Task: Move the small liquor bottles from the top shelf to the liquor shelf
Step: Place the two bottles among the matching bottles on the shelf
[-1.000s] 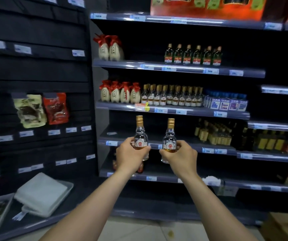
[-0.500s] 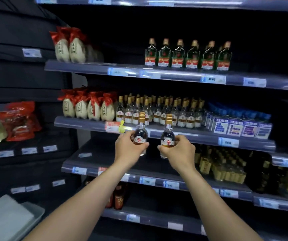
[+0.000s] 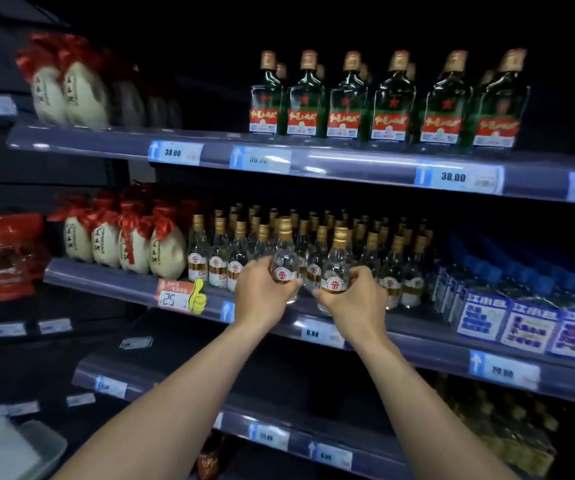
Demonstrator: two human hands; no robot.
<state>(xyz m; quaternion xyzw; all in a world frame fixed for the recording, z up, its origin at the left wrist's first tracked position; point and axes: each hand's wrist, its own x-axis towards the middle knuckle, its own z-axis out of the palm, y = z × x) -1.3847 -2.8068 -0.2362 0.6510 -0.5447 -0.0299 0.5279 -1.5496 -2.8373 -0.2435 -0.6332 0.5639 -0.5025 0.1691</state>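
Note:
My left hand grips a small clear liquor bottle with a gold cap and a red-and-white label. My right hand grips a second small bottle of the same kind. Both bottles are upright, held side by side just in front of the middle shelf. Behind them on that shelf stand several matching small bottles in rows. The lower parts of both held bottles are hidden by my fingers.
White pouches with red tops stand left of the small bottles. Blue boxes fill the shelf's right end. Green flat bottles line the shelf above. The shelf below runs under my arms. A white tray lies at lower left.
The view has closed in on the shelves. Both hands have carried the bottles up and forward, from the lower shelf level to right in front of the row of matching bottles.

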